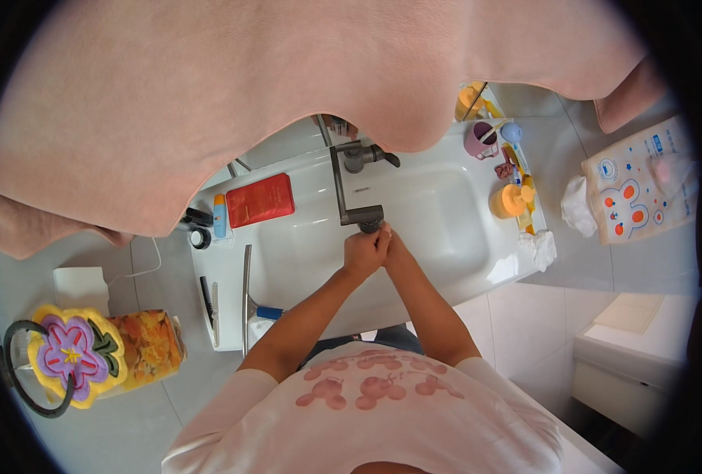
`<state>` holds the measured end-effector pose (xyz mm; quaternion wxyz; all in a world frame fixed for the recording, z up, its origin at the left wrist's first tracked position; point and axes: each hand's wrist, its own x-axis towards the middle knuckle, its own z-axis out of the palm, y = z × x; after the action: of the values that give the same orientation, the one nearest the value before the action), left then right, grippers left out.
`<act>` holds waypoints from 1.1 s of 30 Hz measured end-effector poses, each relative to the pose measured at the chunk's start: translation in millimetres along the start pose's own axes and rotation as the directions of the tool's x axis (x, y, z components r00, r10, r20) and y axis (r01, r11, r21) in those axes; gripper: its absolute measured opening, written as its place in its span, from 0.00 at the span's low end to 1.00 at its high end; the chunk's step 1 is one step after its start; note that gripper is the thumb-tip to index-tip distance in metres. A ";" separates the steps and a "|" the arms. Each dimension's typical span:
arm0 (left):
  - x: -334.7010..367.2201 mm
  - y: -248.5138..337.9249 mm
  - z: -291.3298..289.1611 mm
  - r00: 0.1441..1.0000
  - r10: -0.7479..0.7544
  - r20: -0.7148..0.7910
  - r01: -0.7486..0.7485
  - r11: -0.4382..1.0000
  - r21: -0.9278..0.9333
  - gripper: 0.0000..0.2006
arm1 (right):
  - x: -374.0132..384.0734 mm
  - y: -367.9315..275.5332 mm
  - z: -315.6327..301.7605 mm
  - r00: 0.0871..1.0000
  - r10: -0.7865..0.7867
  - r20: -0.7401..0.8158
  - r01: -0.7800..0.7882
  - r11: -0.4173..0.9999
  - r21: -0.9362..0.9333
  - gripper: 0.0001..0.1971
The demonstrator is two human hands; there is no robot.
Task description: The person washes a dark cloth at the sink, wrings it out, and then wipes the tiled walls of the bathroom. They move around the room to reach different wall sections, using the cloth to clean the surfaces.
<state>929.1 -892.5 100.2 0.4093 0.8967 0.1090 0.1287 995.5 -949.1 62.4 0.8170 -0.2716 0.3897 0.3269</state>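
Note:
Under the spout of a dark grey faucet (pixel 339 186), my two hands are pressed together over a white sink (pixel 446 237). My left hand (pixel 363 251) is closed around my right hand, its back turned up. Most of my right hand (pixel 386 243) is hidden behind the left one, and its fingers do not show clearly. The spout's end sits just above the fingertips. Whether water is running cannot be made out.
On the left rim lie a red packet (pixel 261 200), a blue bottle (pixel 220 216), and a squeegee (pixel 248 296). An orange pump bottle (pixel 509 201), a mauve cup (pixel 481 140) and crumpled tissue (pixel 539 249) stand at right. Pink cloth (pixel 232 71) hangs across the top; a tissue pack (pixel 639 186) is far right.

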 end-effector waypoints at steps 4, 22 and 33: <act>6.3 -12.8 12.9 0.949 -0.282 -0.137 0.253 0.947 -0.196 0.14 | -2.1 7.4 2.7 0.994 -0.073 -0.084 0.070 0.997 -0.041 0.08; 38.9 -45.4 12.9 0.788 -0.560 0.258 0.572 0.510 -0.642 0.10 | 4.0 -23.3 8.7 0.952 -0.201 0.231 0.305 0.570 -0.763 0.11; 33.1 -36.0 0.1 0.674 -0.617 0.406 0.693 0.338 -0.637 0.24 | 9.5 -32.4 5.5 0.950 0.012 0.312 0.229 0.651 -0.723 0.11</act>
<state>957.1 -859.5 77.3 0.7607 0.5258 0.3766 -0.0554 1026.8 -962.9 63.8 0.6973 -0.5570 0.0789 0.4442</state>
